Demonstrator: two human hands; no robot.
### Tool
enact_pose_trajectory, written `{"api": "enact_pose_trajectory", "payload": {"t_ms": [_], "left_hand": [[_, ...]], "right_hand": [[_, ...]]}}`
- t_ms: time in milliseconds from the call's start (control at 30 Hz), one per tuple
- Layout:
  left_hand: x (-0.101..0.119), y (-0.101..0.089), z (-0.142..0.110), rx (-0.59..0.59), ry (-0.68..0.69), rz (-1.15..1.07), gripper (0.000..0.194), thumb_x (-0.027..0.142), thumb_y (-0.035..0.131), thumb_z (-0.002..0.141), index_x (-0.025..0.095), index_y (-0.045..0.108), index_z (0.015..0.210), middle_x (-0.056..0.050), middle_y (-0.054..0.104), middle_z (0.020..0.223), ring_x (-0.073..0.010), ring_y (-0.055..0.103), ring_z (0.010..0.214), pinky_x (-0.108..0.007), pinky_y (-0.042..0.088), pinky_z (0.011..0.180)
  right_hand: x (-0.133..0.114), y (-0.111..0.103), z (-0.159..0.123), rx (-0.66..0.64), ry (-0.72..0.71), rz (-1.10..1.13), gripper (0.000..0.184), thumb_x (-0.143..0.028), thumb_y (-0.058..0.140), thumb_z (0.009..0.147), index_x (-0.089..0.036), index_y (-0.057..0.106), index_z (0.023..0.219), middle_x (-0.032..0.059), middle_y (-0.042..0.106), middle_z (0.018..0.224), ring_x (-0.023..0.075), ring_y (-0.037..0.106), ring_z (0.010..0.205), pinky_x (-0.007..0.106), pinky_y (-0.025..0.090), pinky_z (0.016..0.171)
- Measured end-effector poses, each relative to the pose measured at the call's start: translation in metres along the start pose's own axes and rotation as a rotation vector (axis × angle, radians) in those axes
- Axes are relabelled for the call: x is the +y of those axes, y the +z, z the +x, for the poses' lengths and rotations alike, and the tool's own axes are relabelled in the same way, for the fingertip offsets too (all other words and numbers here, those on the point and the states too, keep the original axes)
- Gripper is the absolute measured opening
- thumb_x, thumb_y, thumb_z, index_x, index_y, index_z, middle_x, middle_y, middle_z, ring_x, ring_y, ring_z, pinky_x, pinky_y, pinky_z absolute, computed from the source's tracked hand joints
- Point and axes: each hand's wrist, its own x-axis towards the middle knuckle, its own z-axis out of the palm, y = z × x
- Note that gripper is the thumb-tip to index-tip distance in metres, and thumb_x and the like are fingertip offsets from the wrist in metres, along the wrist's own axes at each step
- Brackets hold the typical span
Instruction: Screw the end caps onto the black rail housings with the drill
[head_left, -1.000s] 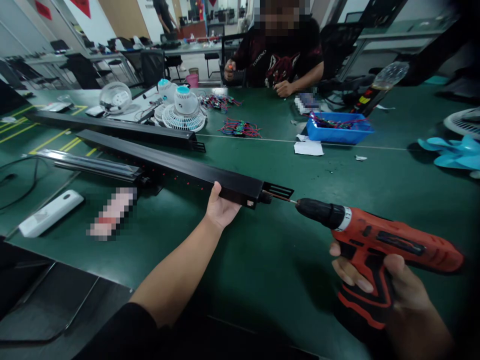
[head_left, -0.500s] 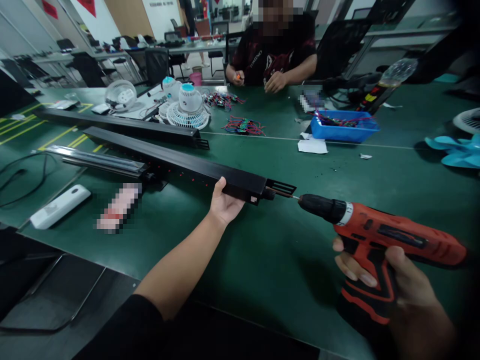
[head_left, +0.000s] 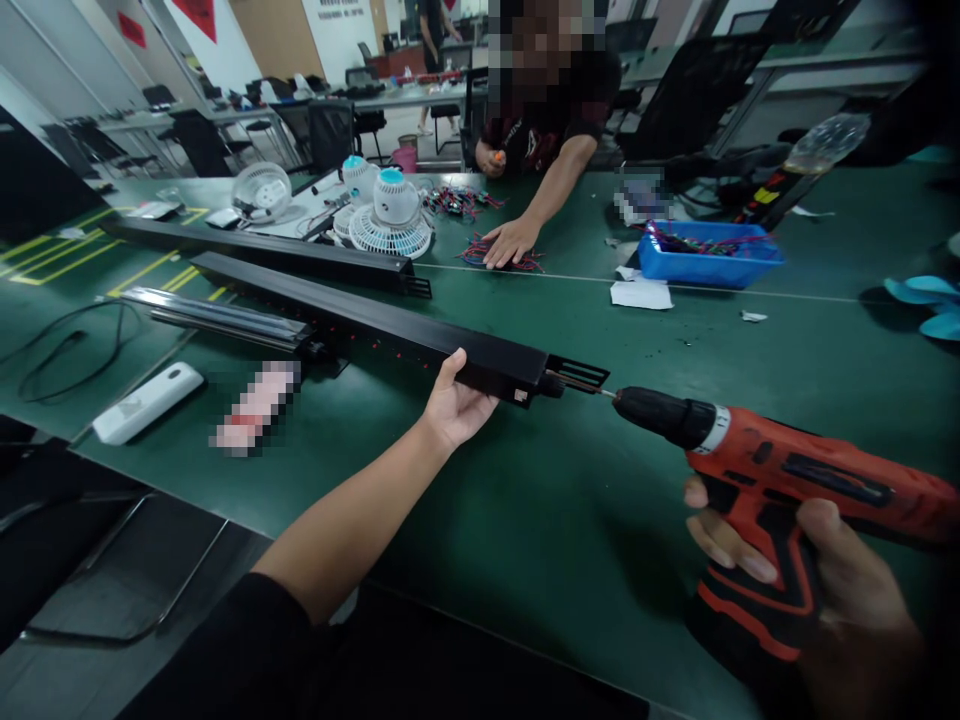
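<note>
My left hand grips a long black rectangular bar near its right end, thumb on the near side and fingers underneath. A slotted black bracket and a dark knob stick out from that end. My right hand is wrapped round the handle of a red and black cordless drill. Its long thin bit runs leftward along the bracket to the bar's end; where the tip meets the bar is hidden. Beyond it lies a second black bar with a similar slotted end.
Left on the green table are a glossy dark strip, a white device and a cable. Small fans, a blue bin of wires, and a bottle stand farther back. Opposite, a co-worker's hand rests on wires.
The co-worker has leaned forward and reached a hand onto the wire bundle. The view has shifted slightly; my hands keep the same hold on the bar and the drill.
</note>
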Motion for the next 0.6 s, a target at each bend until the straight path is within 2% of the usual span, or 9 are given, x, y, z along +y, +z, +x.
{"api": "enact_pose_trajectory", "payload": {"t_ms": [67, 167, 233, 300, 367, 400, 500, 600], "left_hand": [[0.003, 0.001, -0.003, 0.038, -0.004, -0.007, 0.044, 0.044, 0.081, 0.09, 0.014, 0.075, 0.122, -0.014, 0.081, 0.125, -0.0335, 0.064, 0.144, -0.044, 0.05, 0.125], [0.009, 0.001, -0.008, 0.073, -0.033, 0.02, 0.044, 0.044, 0.08, 0.094, 0.012, 0.075, 0.123, -0.016, 0.08, 0.128, -0.0336, 0.064, 0.143, -0.044, 0.049, 0.127], [0.013, -0.001, -0.011, 0.075, -0.07, 0.049, 0.044, 0.045, 0.079, 0.096, 0.011, 0.075, 0.124, -0.016, 0.081, 0.128, -0.033, 0.066, 0.141, -0.045, 0.048, 0.128], [0.017, -0.004, -0.014, 0.072, -0.109, 0.058, 0.041, 0.044, 0.077, 0.099, 0.012, 0.076, 0.124, -0.015, 0.081, 0.125, -0.0309, 0.068, 0.138, -0.044, 0.048, 0.128], [0.02, -0.006, -0.016, 0.062, -0.137, 0.052, 0.039, 0.043, 0.075, 0.102, 0.012, 0.076, 0.124, -0.015, 0.082, 0.124, -0.0289, 0.07, 0.135, -0.042, 0.047, 0.128], [0.021, -0.008, -0.016, 0.054, -0.146, 0.049, 0.038, 0.044, 0.075, 0.102, 0.013, 0.077, 0.124, -0.015, 0.082, 0.124, -0.0286, 0.07, 0.135, -0.042, 0.047, 0.128], [0.021, -0.011, -0.017, 0.023, -0.168, 0.054, 0.04, 0.045, 0.077, 0.101, 0.013, 0.077, 0.125, -0.016, 0.081, 0.127, -0.0299, 0.068, 0.138, -0.042, 0.047, 0.128], [0.021, -0.012, -0.018, 0.01, -0.187, 0.075, 0.04, 0.047, 0.076, 0.101, 0.015, 0.077, 0.123, -0.016, 0.08, 0.13, -0.0301, 0.067, 0.14, -0.042, 0.045, 0.128]], "right_hand": [[0.001, 0.007, -0.006, 0.058, -0.007, 0.038, 0.052, -0.071, 0.078, 0.086, -0.022, 0.083, 0.105, -0.0003, 0.044, 0.053, 0.0151, 0.031, 0.042, 0.03, 0.03, 0.033], [0.003, 0.009, -0.01, 0.065, -0.008, 0.052, 0.051, -0.069, 0.077, 0.087, -0.022, 0.083, 0.105, -0.0014, 0.043, 0.054, 0.0136, 0.028, 0.039, 0.03, 0.027, 0.031], [0.004, 0.003, -0.007, 0.047, -0.016, 0.032, 0.053, -0.07, 0.078, 0.086, -0.021, 0.083, 0.105, -0.0005, 0.044, 0.053, 0.0147, 0.03, 0.04, 0.03, 0.029, 0.031], [0.004, -0.006, -0.003, -0.042, -0.022, -0.009, 0.06, -0.075, 0.085, 0.075, -0.02, 0.085, 0.1, 0.0023, 0.046, 0.048, 0.0199, 0.041, 0.044, 0.031, 0.033, 0.033], [0.005, -0.016, 0.002, -0.057, 0.015, -0.017, 0.055, -0.072, 0.084, 0.078, -0.022, 0.084, 0.101, 0.0039, 0.048, 0.05, 0.0237, 0.049, 0.049, 0.032, 0.038, 0.037], [0.005, -0.02, 0.004, -0.054, 0.015, -0.014, 0.054, -0.072, 0.081, 0.081, -0.023, 0.084, 0.103, 0.0042, 0.048, 0.05, 0.0241, 0.049, 0.05, 0.033, 0.039, 0.038], [0.006, -0.032, 0.008, -0.143, 0.013, -0.06, 0.061, -0.076, 0.08, 0.077, -0.023, 0.084, 0.107, 0.0069, 0.051, 0.047, 0.025, 0.046, 0.048, 0.035, 0.038, 0.037], [0.007, -0.041, 0.011, -0.149, 0.017, -0.078, 0.06, -0.076, 0.078, 0.077, -0.025, 0.084, 0.108, 0.0074, 0.051, 0.046, 0.0267, 0.048, 0.049, 0.038, 0.042, 0.041]]}}
